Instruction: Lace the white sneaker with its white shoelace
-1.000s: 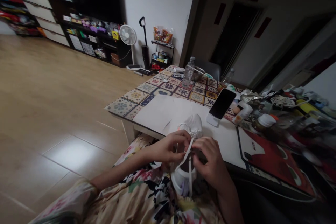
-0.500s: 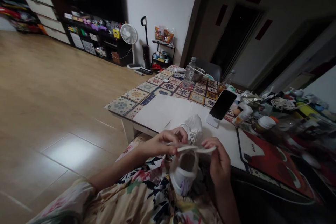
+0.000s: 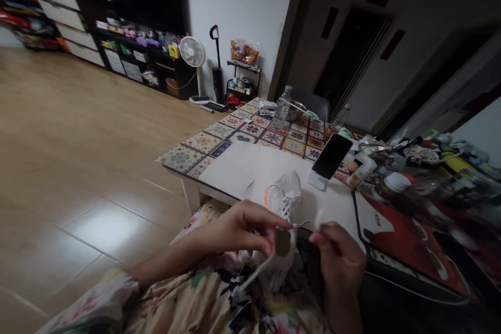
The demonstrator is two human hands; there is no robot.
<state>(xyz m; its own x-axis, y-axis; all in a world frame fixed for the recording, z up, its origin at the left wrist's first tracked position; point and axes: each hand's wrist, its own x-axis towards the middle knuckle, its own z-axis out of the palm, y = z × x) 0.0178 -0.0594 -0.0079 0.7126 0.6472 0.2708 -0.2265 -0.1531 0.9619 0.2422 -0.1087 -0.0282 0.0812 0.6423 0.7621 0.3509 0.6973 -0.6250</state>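
Observation:
A white sneaker (image 3: 290, 188) points away from me, its toe over the table's near edge and its heel above my lap. My left hand (image 3: 246, 229) is at the left of the shoe's opening, with a white shoelace (image 3: 256, 271) at its thumb and fingers. One length of that lace hangs down towards my lap. To the right of the shoe, my right hand (image 3: 338, 253) is closed in a pinch on a lace, whose pale end sticks up above the fingertips. A thin stretch of lace runs between both hands. The left hand covers part of the shoe's opening.
White paper (image 3: 235, 164) covers the near part of the patterned table (image 3: 183, 159). A phone (image 3: 332, 155) leans on a white stand. Farther right lie a red case (image 3: 407, 235), a lidded jar (image 3: 395, 183) and clutter. A plastic bottle (image 3: 282, 107) stands at the back.
My hands were closer together over the shoe, with lace stretched between them. The right hand has moved right and slightly down; lace now dangles below the left hand.

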